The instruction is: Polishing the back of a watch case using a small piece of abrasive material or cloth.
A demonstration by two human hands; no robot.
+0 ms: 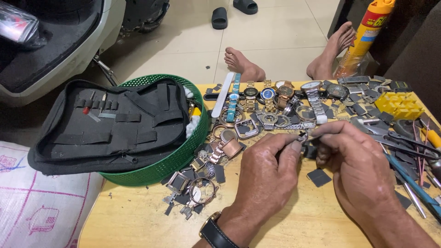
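My left hand (268, 172) pinches a small metal watch part (302, 137) between thumb and forefinger, just above the wooden table (138, 220). My right hand (356, 163) holds a thin metal tool (317, 136) whose tip meets that part, and a small dark piece (310, 151) sits under its fingers. A black wristwatch (216, 233) is on my left wrist. A row of wristwatches (275, 94) lies just beyond both hands. Loose watch cases and rings (193, 186) lie to the left of my left hand.
A green plastic basket (183, 154) holds an open black tool pouch (110, 124) at the left. A yellow block (398, 104), pliers and screwdrivers (413, 179) lie at the right. A person's bare feet (243, 64) and an orange spray can (365, 36) are beyond the table. A scooter (55, 41) stands at the far left.
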